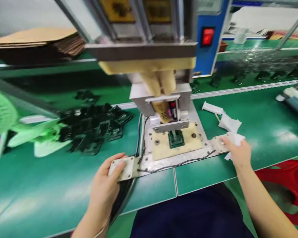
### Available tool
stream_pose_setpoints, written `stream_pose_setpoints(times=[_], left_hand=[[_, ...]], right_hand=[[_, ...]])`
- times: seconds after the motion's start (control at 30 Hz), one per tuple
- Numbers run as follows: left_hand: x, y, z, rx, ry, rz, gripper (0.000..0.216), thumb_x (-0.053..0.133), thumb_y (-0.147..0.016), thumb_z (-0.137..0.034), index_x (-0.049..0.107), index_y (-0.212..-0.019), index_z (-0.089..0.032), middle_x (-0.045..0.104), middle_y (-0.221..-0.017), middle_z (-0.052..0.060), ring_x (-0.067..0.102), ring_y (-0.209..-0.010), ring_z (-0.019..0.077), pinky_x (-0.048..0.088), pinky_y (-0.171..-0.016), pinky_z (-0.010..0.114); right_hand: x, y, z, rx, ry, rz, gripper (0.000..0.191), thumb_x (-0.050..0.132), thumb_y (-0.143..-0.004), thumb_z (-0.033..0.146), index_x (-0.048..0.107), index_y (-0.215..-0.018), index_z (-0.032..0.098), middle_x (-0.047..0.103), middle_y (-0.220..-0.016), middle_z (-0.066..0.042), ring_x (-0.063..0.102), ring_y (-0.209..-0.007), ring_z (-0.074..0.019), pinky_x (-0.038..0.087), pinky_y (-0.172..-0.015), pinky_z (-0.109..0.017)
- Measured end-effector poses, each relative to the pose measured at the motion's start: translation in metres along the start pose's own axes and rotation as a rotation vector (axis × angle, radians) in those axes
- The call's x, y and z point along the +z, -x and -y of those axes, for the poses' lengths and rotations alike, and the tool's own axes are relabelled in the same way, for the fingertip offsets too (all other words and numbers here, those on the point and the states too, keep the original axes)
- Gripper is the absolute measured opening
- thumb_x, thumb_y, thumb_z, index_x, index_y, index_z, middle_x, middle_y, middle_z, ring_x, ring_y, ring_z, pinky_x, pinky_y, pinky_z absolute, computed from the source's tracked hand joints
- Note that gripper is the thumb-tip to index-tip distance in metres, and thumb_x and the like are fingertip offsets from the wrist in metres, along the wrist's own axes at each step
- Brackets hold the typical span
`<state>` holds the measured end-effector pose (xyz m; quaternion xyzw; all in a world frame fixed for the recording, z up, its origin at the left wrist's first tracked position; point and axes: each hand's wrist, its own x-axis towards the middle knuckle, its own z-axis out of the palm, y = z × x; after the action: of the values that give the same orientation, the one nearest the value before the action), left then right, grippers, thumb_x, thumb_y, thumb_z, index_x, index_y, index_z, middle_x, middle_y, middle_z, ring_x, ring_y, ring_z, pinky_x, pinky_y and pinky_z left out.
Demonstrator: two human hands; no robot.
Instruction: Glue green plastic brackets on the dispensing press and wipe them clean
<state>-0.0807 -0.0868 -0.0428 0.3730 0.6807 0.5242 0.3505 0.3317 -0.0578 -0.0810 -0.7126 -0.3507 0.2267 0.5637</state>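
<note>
A: Entry, press station. Where is the part?

B: The small dark green plastic part point(176, 138) sits in the middle of the square tan fixture plate point(161, 147), directly under the grey metal press head point(164, 102). The head stands just above the part; whether it touches is not clear, the view being blurred.

A: And your hands?

B: Your left hand point(106, 185) lies on the pale rectangular switch box at the left end of the base point(123, 167), thumb pressed flat on its top, grip narrow and holding nothing free. Your right hand point(238, 152) rests with fingertips on the matching pale switch box at the right end point(220, 143), with crumpled white paper point(234, 138) beside and partly under it. I cannot tell whether that grip pinches the paper.

A: Step in hand?

B: Judged as the two-hand press stroke: part loaded, both switches covered. The next move would call for keeping both hands on the boxes until the head lifts clear.

A: Surroundings?

B: A heap of dark green plastic parts point(94, 127) lies left on the green surface point(39, 191); a blue control cabinet with a red lit switch point(208, 36) stands behind.
</note>
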Motion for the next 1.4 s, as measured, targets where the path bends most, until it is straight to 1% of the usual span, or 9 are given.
stream_pose_setpoints(times=[0.07, 0.17, 0.4, 0.6, 0.8, 1.07, 1.27, 1.33, 1.4], left_hand=[[0.001, 0.0, 0.004, -0.106, 0.079, -0.021, 0.066, 0.094, -0.055, -0.059, 0.069, -0.099, -0.017, 0.074, -0.094, 0.007, 0.067, -0.075, 0.0189, 0.055, -0.063, 0.023], [0.008, 0.003, 0.003, -0.189, 0.168, -0.034, 0.067, 0.099, -0.053, -0.051, 0.07, -0.102, -0.016, 0.074, -0.096, 0.005, 0.064, -0.077, 0.0154, 0.053, -0.066, 0.019], [0.007, 0.008, 0.0, -0.217, 0.213, -0.027, 0.074, 0.102, -0.05, -0.056, 0.071, -0.104, -0.016, 0.074, -0.096, 0.005, 0.065, -0.079, 0.0154, 0.054, -0.066, 0.017], [0.006, 0.008, 0.002, -0.208, 0.201, -0.03, 0.075, 0.103, -0.047, -0.06, 0.074, -0.102, -0.019, 0.075, -0.096, 0.003, 0.064, -0.079, 0.0144, 0.055, -0.066, 0.016], [0.009, 0.009, -0.007, -0.237, 0.188, -0.08, 0.082, 0.104, -0.034, -0.062, 0.075, -0.097, -0.019, 0.076, -0.093, 0.003, 0.065, -0.076, 0.014, 0.054, -0.061, 0.013], [0.01, 0.007, -0.007, -0.237, 0.189, -0.09, 0.078, 0.104, -0.035, -0.06, 0.076, -0.095, -0.019, 0.076, -0.092, 0.004, 0.065, -0.076, 0.0141, 0.054, -0.061, 0.012], [0.013, 0.008, -0.009, -0.207, 0.182, -0.107, 0.068, 0.103, -0.037, -0.044, 0.075, -0.093, -0.018, 0.076, -0.091, 0.004, 0.065, -0.076, 0.0157, 0.055, -0.062, 0.015], [0.013, 0.009, -0.01, -0.199, 0.169, -0.094, 0.064, 0.103, -0.041, -0.042, 0.074, -0.093, -0.019, 0.075, -0.091, 0.004, 0.065, -0.078, 0.017, 0.055, -0.063, 0.017], [0.009, 0.009, -0.008, -0.19, 0.131, -0.059, 0.056, 0.101, -0.052, -0.043, 0.074, -0.096, -0.021, 0.076, -0.096, 0.004, 0.066, -0.084, 0.0196, 0.056, -0.066, 0.021]], right_hand=[[-0.002, -0.001, -0.003, 0.037, 0.015, -0.066, 0.058, 0.093, -0.051, 0.061, 0.079, -0.087, 0.018, 0.079, -0.085, -0.01, 0.073, -0.081, -0.0305, 0.058, -0.067, -0.039], [-0.004, -0.003, -0.005, 0.033, 0.008, -0.082, 0.06, 0.094, -0.05, 0.062, 0.079, -0.087, 0.018, 0.079, -0.088, -0.01, 0.073, -0.082, -0.0301, 0.059, -0.067, -0.039], [-0.005, -0.003, -0.006, 0.016, -0.039, -0.091, 0.063, 0.096, -0.05, 0.059, 0.079, -0.092, 0.016, 0.078, -0.09, -0.01, 0.073, -0.084, -0.0295, 0.061, -0.075, -0.042], [-0.004, 0.0, -0.002, 0.026, -0.063, -0.086, 0.061, 0.098, -0.051, 0.056, 0.08, -0.092, 0.015, 0.078, -0.09, -0.01, 0.072, -0.082, -0.0277, 0.06, -0.069, -0.04], [-0.004, 0.003, 0.0, 0.047, -0.065, -0.07, 0.057, 0.098, -0.052, 0.055, 0.08, -0.09, 0.016, 0.078, -0.088, -0.009, 0.072, -0.079, -0.0261, 0.059, -0.066, -0.037], [-0.003, 0.004, 0.004, 0.063, -0.079, -0.073, 0.057, 0.098, -0.05, 0.056, 0.08, -0.089, 0.017, 0.078, -0.088, -0.008, 0.073, -0.081, -0.0281, 0.06, -0.065, -0.037], [-0.002, 0.003, 0.005, 0.024, -0.021, -0.061, 0.058, 0.095, -0.054, 0.058, 0.08, -0.092, 0.017, 0.078, -0.091, -0.009, 0.074, -0.086, -0.0301, 0.061, -0.071, -0.04], [-0.002, 0.004, 0.007, 0.026, -0.027, -0.059, 0.058, 0.095, -0.053, 0.058, 0.08, -0.091, 0.017, 0.078, -0.09, -0.009, 0.073, -0.085, -0.0299, 0.061, -0.07, -0.04], [-0.002, 0.005, 0.008, 0.032, -0.042, -0.053, 0.058, 0.095, -0.053, 0.058, 0.079, -0.09, 0.016, 0.078, -0.088, -0.009, 0.073, -0.083, -0.0297, 0.061, -0.068, -0.04]])
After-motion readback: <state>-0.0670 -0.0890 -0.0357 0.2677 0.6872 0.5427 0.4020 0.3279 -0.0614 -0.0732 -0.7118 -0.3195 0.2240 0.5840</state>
